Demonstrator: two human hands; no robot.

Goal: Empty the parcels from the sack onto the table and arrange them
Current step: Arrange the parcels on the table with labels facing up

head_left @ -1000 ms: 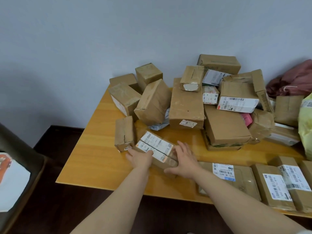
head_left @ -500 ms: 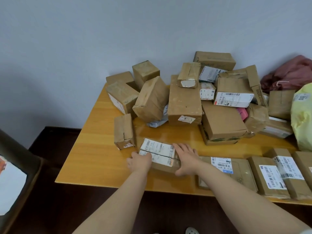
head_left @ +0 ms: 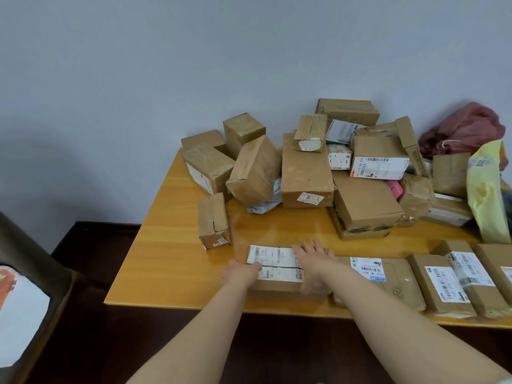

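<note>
Labelled parcel [head_left: 273, 263] now square to table [head_left: 171, 261] edge, skew gone; left hand [head_left: 241, 273] grips its end; right hand [head_left: 313, 263] flat, fingers [head_left: 317, 245] spread, pressing down — parcel joins front row [head_left: 393, 281]; heap [head_left: 306, 173] unsorted.

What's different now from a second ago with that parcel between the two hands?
The labelled parcel, which lay askew, has been turned square to the table edge, in line with the flat parcel beside it. As before, the left hand holds its left end and the right hand presses its right end with straight fingers. The pile behind is unchanged.
</note>
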